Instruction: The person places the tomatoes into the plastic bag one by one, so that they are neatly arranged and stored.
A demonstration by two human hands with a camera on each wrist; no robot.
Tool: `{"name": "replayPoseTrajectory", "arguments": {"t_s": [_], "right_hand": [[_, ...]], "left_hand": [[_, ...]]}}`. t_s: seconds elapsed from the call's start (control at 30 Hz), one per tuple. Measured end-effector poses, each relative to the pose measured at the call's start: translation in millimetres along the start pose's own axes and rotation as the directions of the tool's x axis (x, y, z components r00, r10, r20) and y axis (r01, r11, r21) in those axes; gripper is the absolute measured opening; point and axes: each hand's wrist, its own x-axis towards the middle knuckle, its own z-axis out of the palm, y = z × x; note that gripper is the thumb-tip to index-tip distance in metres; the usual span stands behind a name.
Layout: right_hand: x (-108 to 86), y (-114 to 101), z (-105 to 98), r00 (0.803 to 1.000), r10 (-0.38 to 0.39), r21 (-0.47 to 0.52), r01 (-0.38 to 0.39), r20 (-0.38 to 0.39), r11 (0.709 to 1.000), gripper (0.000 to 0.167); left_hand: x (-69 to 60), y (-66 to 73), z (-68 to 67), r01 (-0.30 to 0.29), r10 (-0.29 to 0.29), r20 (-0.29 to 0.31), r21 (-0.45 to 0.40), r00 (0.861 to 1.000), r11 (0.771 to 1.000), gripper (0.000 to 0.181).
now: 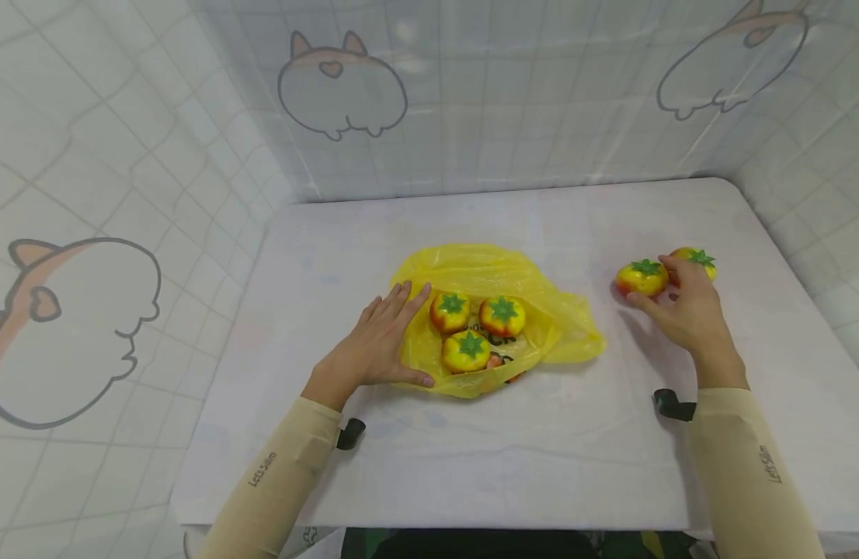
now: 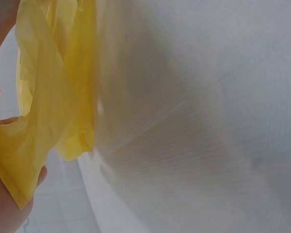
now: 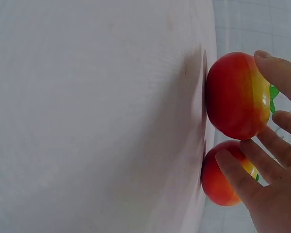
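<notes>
A yellow plastic bag (image 1: 464,268) lies spread on the table, with three toy persimmons on it: one at upper left (image 1: 450,313), one at upper right (image 1: 502,317) and one nearer (image 1: 466,352). My left hand (image 1: 380,341) rests on the bag's left edge, fingers straight and spread. In the left wrist view the yellow plastic (image 2: 48,97) hangs across the palm. Over at the right, my right hand (image 1: 688,310) holds a red-yellow persimmon (image 3: 235,94) between thumb and fingers, low at the tabletop. Another persimmon (image 3: 220,177) sits beside it, partly behind the fingers.
A white cloth covers the table (image 1: 541,450). Pale tiled curtains with cartoon animals hang behind and at both sides. Black camera mounts (image 1: 674,405) show at the wrists. Dark printing on the bag is partly hidden by the persimmons.
</notes>
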Motion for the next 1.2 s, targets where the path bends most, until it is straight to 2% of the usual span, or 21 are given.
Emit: {"name": "replayPoseTrajectory", "arguments": {"t_s": [0.6,0.97,1.2], "right_hand": [[5.3,-7.0,5.9,0.995,0.071,-0.097,-0.064,0.064,0.993,0.094],[7.9,-9.1,9.3,0.989,0.117,-0.108,-0.108,0.085,0.988,0.094],[8.7,-11.9,12.8,0.992,0.057,-0.052,-0.051,0.109,0.997,0.089]], "left_hand": [[-1.8,0.8,1.0,0.004,-0.004,0.0,0.006,1.0,1.0,0.143],[-0.9,0.4,1.4,-0.001,0.001,0.004,0.01,1.0,1.0,0.143],[-0.6,-0.2,1.9,0.0,0.0,0.003,0.006,1.0,1.0,0.143]]}}
